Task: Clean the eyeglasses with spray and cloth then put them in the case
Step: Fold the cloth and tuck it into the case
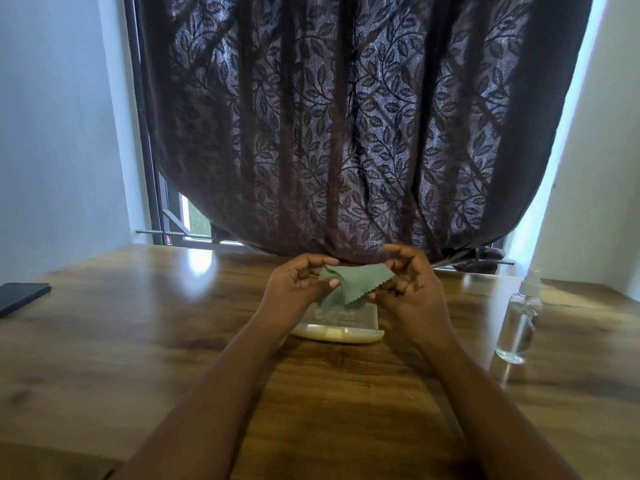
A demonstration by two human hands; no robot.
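A small green cleaning cloth point(353, 284) with zigzag edges hangs between my hands above the table. My left hand point(298, 287) pinches its left end between thumb and fingers. My right hand point(408, 284) pinches the right edge with curled fingers. Right under the cloth lies a cream-coloured glasses case point(341, 329) with a clear lid, on the wooden table point(173, 341). No eyeglasses show clearly; whether they lie in the case I cannot tell. A clear spray bottle point(517, 320) stands upright to the right.
A dark phone point(20, 297) lies at the table's left edge. Behind the table hangs a dark leaf-patterned curtain point(346, 133) over a window. White walls close in on both sides.
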